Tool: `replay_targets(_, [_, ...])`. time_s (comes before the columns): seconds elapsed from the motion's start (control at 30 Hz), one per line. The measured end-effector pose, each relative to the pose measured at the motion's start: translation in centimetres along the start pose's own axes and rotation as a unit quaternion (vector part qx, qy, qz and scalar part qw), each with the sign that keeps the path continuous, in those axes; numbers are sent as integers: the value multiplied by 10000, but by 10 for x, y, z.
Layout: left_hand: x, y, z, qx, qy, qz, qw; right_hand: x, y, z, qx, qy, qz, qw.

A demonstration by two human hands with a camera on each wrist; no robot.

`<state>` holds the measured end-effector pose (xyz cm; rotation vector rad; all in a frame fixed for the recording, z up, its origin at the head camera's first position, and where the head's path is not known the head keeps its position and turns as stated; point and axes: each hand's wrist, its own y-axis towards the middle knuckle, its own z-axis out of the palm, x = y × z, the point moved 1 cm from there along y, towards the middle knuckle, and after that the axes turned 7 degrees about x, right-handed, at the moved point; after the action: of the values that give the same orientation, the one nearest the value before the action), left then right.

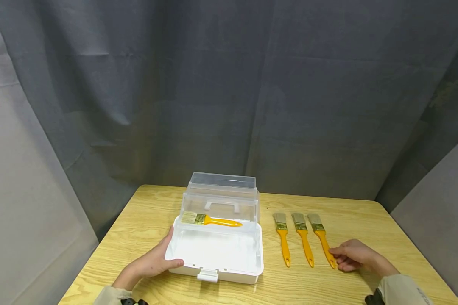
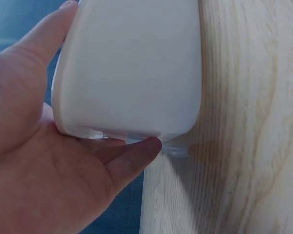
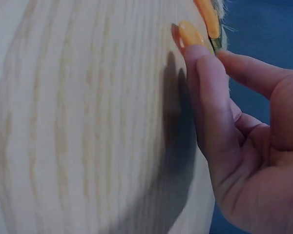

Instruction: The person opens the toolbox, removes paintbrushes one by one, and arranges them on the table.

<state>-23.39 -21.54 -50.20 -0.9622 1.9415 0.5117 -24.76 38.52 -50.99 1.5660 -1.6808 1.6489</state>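
Observation:
A white storage box (image 1: 214, 250) with its clear hinged lid raised stands on the table. My left hand (image 1: 152, 258) holds the box's left side, thumb at the front corner and fingers along the side; the left wrist view shows this hand (image 2: 63, 141) against the box wall (image 2: 132, 68). A yellow-handled paintbrush (image 1: 221, 222) lies crosswise at the back of the box, partly behind clear plastic. To the right, my right hand (image 1: 353, 256) pinches the handle end of the rightmost paintbrush (image 1: 322, 238), whose tip also shows in the right wrist view beside the hand (image 3: 239, 131).
Two more paintbrushes, one nearer the box (image 1: 283, 243) and one in the middle (image 1: 304, 242), lie side by side, bristles away from me. The wooden table (image 1: 290, 288) carries everything. Behind it hangs a dark grey curtain (image 1: 309, 106).

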Motion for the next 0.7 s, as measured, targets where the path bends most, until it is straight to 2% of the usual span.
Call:
replay_targets(0.17, [0,-1,0,8,-9,-236,9997,9,-2,-1,-81,-314,-405,9987])
replay_targets(0.27, [1,-2,1,3,-20,-384,9993,20,-2,2,-324,-790,-758,9935])
replay_targets(0.53, [0,-2,1,5,-83,-318,9995,62,-4,32,-1253,-1947,-1482,9615])
replay_targets(0.7, [0,-1,0,-12,-6,-322,9995,88,2,55,-1386,-2271,-1834,9464])
